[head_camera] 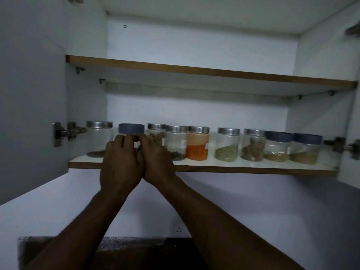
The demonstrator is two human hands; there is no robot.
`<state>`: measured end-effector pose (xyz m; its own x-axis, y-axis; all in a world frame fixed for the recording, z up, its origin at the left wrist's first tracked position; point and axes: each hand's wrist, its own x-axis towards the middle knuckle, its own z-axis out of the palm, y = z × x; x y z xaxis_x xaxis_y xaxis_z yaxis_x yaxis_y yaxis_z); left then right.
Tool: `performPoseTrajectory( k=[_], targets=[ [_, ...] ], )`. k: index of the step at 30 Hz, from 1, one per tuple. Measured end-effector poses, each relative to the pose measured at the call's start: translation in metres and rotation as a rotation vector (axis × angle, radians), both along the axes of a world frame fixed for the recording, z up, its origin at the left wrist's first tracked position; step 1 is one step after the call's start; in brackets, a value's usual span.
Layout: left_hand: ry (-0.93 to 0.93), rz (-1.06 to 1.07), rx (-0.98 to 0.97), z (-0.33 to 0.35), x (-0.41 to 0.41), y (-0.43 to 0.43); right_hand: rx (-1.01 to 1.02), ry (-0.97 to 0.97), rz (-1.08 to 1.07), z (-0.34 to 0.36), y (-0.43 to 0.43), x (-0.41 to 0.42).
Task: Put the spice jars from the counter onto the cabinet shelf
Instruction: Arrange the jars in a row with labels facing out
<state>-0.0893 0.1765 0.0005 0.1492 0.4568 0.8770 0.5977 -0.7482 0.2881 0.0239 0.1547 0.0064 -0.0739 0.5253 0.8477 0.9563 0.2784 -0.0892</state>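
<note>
Hands: our left hand and right hand touch, fingers curled round the clear blue-lidded spice jar.
Grip: seemingly closed; jar body hidden.
Place: lower white wood-edged cabinet shelf, 2nd of 9 jars.

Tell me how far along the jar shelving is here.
Mostly done, it seems: eight jars, including the orange-filled jar, already line the lower shelf. In hand: both hands, left hand and right hand, grip a blue-lidded jar at the shelf. The counter is out of view, so the remainder is unknown.
</note>
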Motion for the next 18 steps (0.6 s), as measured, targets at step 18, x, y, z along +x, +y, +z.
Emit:
performPoseTrajectory(
  k=[18],
  targets=[
    [0.273,-0.764,-0.05,0.039,0.335,-0.15,-0.061,0.006,-0.702,0.033,-0.254,0.324]
  ],
)
